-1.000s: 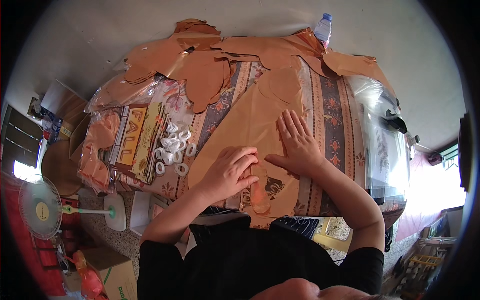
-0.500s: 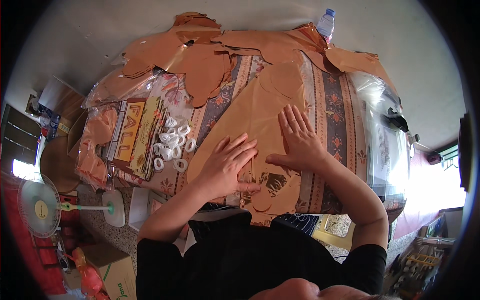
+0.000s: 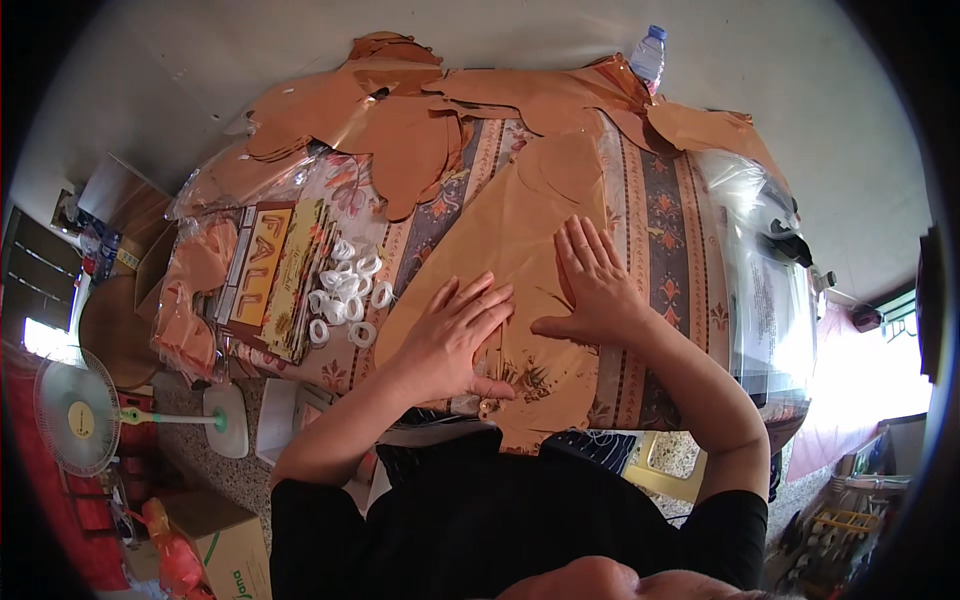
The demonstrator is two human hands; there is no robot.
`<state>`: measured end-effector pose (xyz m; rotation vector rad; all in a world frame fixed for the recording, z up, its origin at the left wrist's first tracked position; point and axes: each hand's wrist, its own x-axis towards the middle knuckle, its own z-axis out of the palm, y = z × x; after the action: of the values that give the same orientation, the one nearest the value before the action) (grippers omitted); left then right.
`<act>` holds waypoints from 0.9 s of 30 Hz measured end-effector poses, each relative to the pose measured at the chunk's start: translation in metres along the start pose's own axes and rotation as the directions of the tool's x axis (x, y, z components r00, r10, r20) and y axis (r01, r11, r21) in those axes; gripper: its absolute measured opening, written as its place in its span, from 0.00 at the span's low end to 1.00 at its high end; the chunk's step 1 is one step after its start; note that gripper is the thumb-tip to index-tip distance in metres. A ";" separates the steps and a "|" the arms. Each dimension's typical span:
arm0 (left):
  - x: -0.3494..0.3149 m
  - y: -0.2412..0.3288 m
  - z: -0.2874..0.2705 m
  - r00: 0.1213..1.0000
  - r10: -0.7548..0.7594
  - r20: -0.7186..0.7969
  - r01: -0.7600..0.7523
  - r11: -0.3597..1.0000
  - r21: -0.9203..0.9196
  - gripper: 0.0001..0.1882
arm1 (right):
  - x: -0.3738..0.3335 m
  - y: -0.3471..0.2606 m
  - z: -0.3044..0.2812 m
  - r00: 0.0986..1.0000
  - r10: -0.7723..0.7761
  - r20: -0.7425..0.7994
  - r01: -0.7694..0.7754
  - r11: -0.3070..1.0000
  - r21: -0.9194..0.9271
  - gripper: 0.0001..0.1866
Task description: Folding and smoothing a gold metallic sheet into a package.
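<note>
A flat copper-coloured foil sheet (image 3: 470, 235), seemingly a deflated foil balloon, lies lengthwise on the table in front of me. It is wide in the middle, has a rounded far end, and its near end reaches the table's front edge. My left hand (image 3: 455, 338) rests palm down on its left part, fingers stretched and thumb pointing toward the near end. To the right, my right hand (image 3: 597, 290) lies flat on the sheet, thumb spread from the fingers. Neither hand grips anything. Wrinkles and dark reflections show on the foil between and below the hands.
More copper foil shapes (image 3: 405, 145) lie piled along the far edge. Left are white ribbon rings (image 3: 350, 285), a stack of printed packets (image 3: 285, 275) and bagged foil (image 3: 200, 280). Clear plastic bags (image 3: 755, 300) lie right; a bottle (image 3: 649, 62) stands behind. A fan (image 3: 80, 410) stands left.
Both hands stay almost in place on the foil. The sheet's near part looks different: its bright, sharp-edged reflections have become smaller, streaky wrinkles. The view has shifted slightly.
</note>
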<state>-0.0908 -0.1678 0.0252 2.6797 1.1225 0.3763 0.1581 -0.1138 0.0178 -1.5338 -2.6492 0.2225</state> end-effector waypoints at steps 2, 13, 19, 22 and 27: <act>-0.002 0.001 0.000 1.000 -0.006 0.011 0.006 1.000 0.003 0.52 | 0.000 -0.001 0.000 1.000 0.001 0.002 -0.001 1.000 0.007 0.68; 0.000 -0.001 0.001 1.000 -0.011 0.010 0.011 1.000 -0.019 0.52 | 0.003 0.006 -0.005 1.000 0.012 -0.011 -0.010 0.989 0.148 0.62; 0.000 0.000 0.001 1.000 -0.002 0.001 0.002 1.000 -0.023 0.51 | 0.005 0.013 0.006 0.975 0.036 -0.218 0.043 0.937 0.347 0.52; 0.000 -0.002 0.002 1.000 0.010 -0.013 -0.010 1.000 -0.002 0.51 | 0.005 0.007 -0.001 0.966 0.064 -0.251 0.038 0.923 0.384 0.49; 0.000 -0.002 0.002 1.000 0.015 -0.016 -0.015 1.000 0.002 0.50 | -0.004 -0.010 0.002 0.982 -0.063 -0.180 0.094 0.980 0.174 0.54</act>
<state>-0.0921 -0.1667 0.0229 2.6928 1.1086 0.3994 0.1516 -0.1226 0.0173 -1.3256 -2.4719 0.3015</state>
